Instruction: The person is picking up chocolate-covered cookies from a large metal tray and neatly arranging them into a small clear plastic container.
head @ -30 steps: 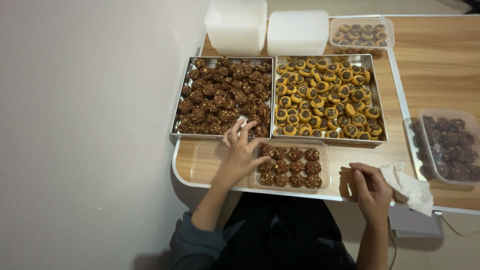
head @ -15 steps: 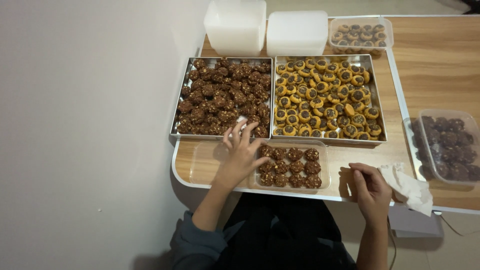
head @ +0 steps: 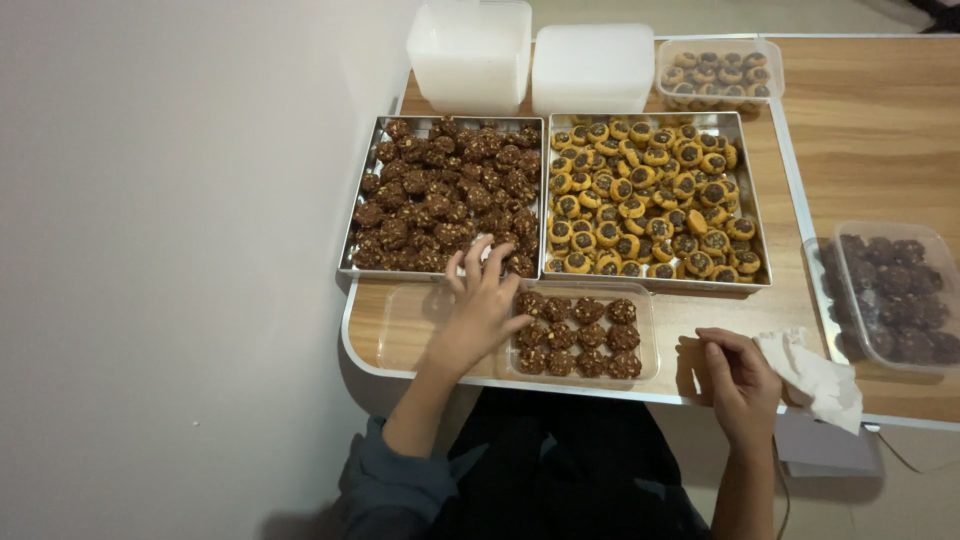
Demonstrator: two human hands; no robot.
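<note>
Chocolate cookies (head: 445, 195) fill the left metal tray (head: 352, 232), and the left hand (head: 482, 300) reaches over its near edge, fingers spread and loosely curled above the nearest pieces; whether a cookie is pinched I cannot tell. Just near of that tray, a clear plastic container (head: 640, 300) holds three rows of the same cookies. The hand's heel hangs close to the container's left row, so a careless sweep could crush or scatter those. The right hand (head: 738, 380) rests on the table, fingers curled together beside a white tissue (head: 815, 375). The right tray (head: 752, 215) holds yellow thumbprint cookies (head: 650, 205).
</note>
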